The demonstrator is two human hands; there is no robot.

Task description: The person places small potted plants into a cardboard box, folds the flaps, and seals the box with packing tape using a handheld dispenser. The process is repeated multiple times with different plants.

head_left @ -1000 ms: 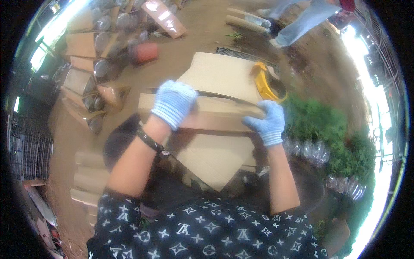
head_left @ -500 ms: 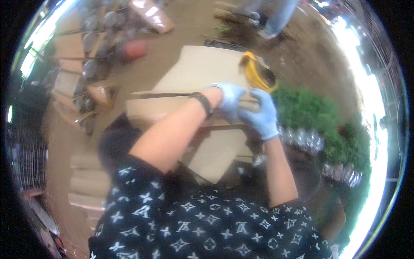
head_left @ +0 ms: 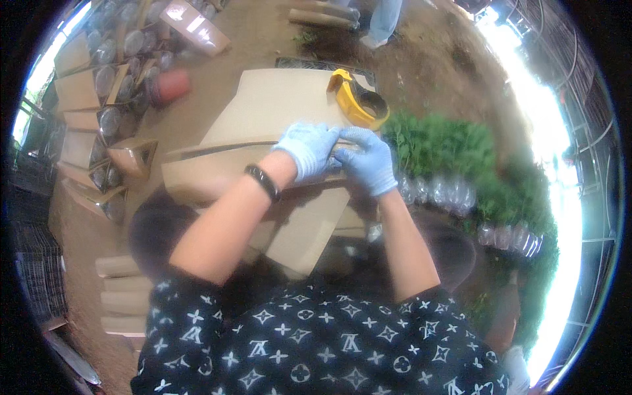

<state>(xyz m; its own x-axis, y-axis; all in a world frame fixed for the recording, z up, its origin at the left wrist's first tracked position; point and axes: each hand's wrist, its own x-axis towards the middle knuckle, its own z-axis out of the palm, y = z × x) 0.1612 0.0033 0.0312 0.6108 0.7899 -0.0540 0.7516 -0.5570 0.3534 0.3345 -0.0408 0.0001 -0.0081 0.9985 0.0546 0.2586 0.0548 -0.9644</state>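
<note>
A partly folded cardboard box (head_left: 217,174) lies across in front of me on a larger flat cardboard sheet (head_left: 283,95). My left hand (head_left: 308,148), in a light blue knit glove, is closed at the box's right end. Beside it my right hand (head_left: 367,161), gloved the same way, has its fingers bent over that end. The fingertips of both hands nearly meet, and they partly hide the cardboard between them. Just beyond my right hand, a yellow tape dispenser (head_left: 352,105) rests on the sheet. Another cardboard piece (head_left: 308,230) slants down toward my lap.
Green plants (head_left: 441,145) with clear plastic-wrapped bases (head_left: 438,194) stand in rows at right. To the far left are opened cartons (head_left: 82,92) with clear round plastic items and a red bucket (head_left: 170,87). Stacked folded cardboard (head_left: 122,296) lies near left. Another person's leg (head_left: 385,20) shows at the top.
The view has swung, so the surroundings sit further left. My hands stay together at the box's right end, and the right fingers now lie closer to the left hand.
</note>
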